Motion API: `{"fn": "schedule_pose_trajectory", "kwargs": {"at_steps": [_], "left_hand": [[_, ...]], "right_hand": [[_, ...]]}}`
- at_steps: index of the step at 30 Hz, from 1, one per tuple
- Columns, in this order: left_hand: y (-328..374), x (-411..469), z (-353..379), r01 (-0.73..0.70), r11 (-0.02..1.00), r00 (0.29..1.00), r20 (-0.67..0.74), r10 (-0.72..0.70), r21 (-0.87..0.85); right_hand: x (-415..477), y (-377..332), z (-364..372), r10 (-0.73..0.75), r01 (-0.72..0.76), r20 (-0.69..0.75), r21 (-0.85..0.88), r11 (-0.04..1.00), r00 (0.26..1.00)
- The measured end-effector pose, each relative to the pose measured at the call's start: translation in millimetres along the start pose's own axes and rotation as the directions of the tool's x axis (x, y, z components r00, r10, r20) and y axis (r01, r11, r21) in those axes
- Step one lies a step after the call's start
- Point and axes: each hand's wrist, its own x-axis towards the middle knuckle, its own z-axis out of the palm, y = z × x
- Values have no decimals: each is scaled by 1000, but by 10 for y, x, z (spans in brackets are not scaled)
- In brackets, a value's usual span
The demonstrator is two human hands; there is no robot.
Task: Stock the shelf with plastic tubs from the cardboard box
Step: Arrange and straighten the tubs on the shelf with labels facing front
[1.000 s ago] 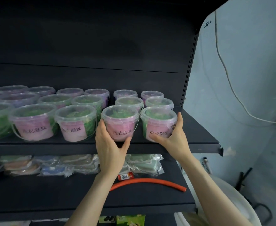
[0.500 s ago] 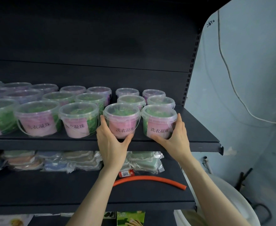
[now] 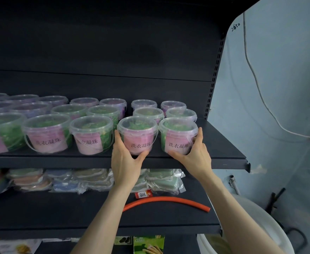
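Gripping the left tub (image 3: pixel 137 133) with the left hand (image 3: pixel 125 162) at the shelf (image 3: pixel 223 153) front. Holding the right tub (image 3: pixel 178 136), just beside, with the right hand (image 3: pixel 196 156).

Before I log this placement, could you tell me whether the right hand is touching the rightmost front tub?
Touching: the head view shows the right hand wrapped round the rightmost front tub.

Left hand (image 3: pixel 125 160) around one front-row tub (image 3: pixel 138 134), right hand (image 3: pixel 196 155) around its neighbour (image 3: pixel 178 136)
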Motion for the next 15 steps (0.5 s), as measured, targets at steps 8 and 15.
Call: {"fn": "schedule_pose_trajectory", "kwargs": {"at_steps": [8,15], "left_hand": [[7,4,-27,-1,999,998,65,-2,48],[17,-48,-83,4,994,995,103,-15,110]], "right_hand": [[2,17,22,-2,2,-4,-22,1000,1000],[-20,33,-13,-17,17,18,-4,1000,1000]]}}
